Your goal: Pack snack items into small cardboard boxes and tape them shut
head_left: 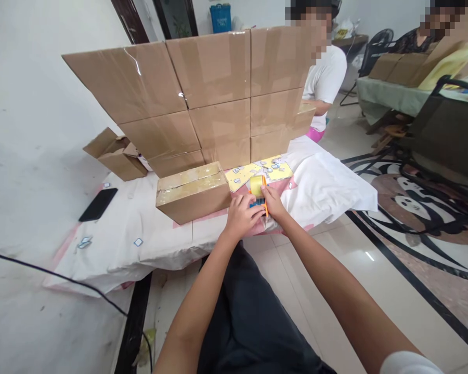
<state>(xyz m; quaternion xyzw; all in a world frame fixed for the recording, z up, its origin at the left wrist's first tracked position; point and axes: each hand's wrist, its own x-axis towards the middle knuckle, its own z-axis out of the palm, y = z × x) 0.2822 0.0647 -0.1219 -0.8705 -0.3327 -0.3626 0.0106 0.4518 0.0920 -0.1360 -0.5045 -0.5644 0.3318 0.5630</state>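
Between my hands, over the table's near edge, is a tape dispenser (258, 186) with a yellowish roll and orange and blue parts. My right hand (275, 202) is closed around its right side. On its lower left, the fingers of my left hand (242, 214) are curled against the blue and orange part. Just left of my hands lies a cardboard box (197, 195) with tape along its top. Behind the dispenser is a box with a yellow patterned top (237, 176). Part of the dispenser is hidden by my fingers.
Stacked cardboard boxes (218, 72) form a wall along the table's back. An open carton (125, 162) and a black phone (98, 204) are at the left on the white tablecloth (117, 239). A person in a white shirt (327, 78) is behind the stack; a folding chair (444, 124) stands right.
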